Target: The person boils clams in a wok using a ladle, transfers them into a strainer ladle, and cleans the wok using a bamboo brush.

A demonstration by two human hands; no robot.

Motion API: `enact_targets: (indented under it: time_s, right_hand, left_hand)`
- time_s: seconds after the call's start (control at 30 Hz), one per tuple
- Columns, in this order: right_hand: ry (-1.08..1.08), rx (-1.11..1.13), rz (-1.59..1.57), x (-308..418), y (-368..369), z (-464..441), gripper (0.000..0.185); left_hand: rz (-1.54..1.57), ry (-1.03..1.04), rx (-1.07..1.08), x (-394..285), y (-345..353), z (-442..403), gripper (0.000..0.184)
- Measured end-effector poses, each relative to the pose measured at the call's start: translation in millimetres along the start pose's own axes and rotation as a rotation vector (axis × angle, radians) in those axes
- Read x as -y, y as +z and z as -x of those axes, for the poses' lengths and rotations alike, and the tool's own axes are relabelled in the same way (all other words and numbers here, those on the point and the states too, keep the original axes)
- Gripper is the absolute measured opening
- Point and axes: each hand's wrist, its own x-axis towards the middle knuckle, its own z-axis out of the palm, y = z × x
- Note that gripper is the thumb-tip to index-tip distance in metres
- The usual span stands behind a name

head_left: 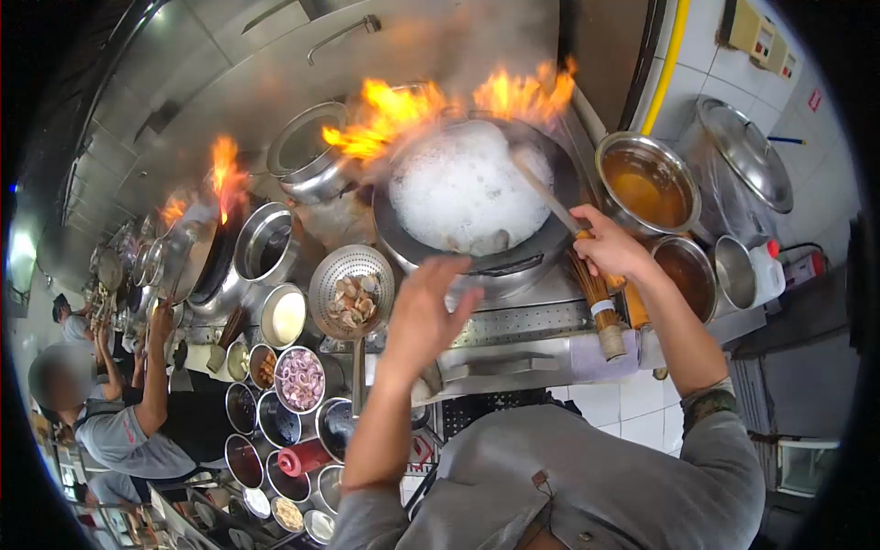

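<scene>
Our right hand [610, 246] is on the right of the wok [396, 229], its fingers wrapped around the wooden grip of a long-handled tool [548, 194]. The tool slants far and left into the wok, where thick white foam [463, 188] bubbles (its head is hidden there, so we cannot tell what shape it has). Our left hand [423, 316] is at the near left of the wok, its fingers spread and released, with nothing between them. They are close to the near rim and the dark handle [506, 267], though we cannot tell whether they touch. Along the far side of the wok we see tall orange flames [394, 119].

Just left of the wok, a strainer [320, 270] holds shellfish [353, 302], its handle pointing near, toward our left forearm. On the right, near our right wrist, a brush [603, 314] of thin sticks slants over the front edge of the stove [486, 323], beside a pale cloth [587, 360]. Farther right we have a pot [651, 147] of amber liquid and a white jug [768, 275] with a red cap.

At the near left are bowls, one full of chopped onion [301, 379], and a red bottle [304, 456] lying among them. Far left, a co-worker [137, 440] stands with one arm raised.
</scene>
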Motion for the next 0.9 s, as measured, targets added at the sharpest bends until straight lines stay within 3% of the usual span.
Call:
enact_targets:
  time_s: [0.27,0.37,0.4,0.53,0.7,0.9]
  right_hand:
    - [0.197,0.396,-0.699,-20.2,-35.7,19.8,0.054]
    - [0.181,0.499,-0.752,-35.1,-43.9,27.1,0.053]
    - [0.165,0.510,-0.767,-35.9,-45.7,31.4,0.053]
    - [0.081,0.552,-0.657,-45.3,-52.5,39.1,0.054]
    - [0.021,0.572,-0.552,-54.0,-59.8,49.7,0.055]
    - [0.021,0.526,-0.460,-50.8,-58.2,74.1,0.056]
  left_hand:
    - [0.153,-0.467,0.033,-56.5,47.0,125.2,0.017]
    - [0.190,-0.712,0.110,-74.0,68.8,154.5,0.019]
    - [0.177,-0.639,0.072,-72.5,79.6,159.5,0.023]
    - [0.092,-0.683,0.185,-76.7,107.6,165.9,0.025]
    - [0.213,-0.674,0.335,-63.2,154.6,192.9,0.024]
    - [0.304,-0.633,0.401,-47.5,150.6,209.6,0.022]
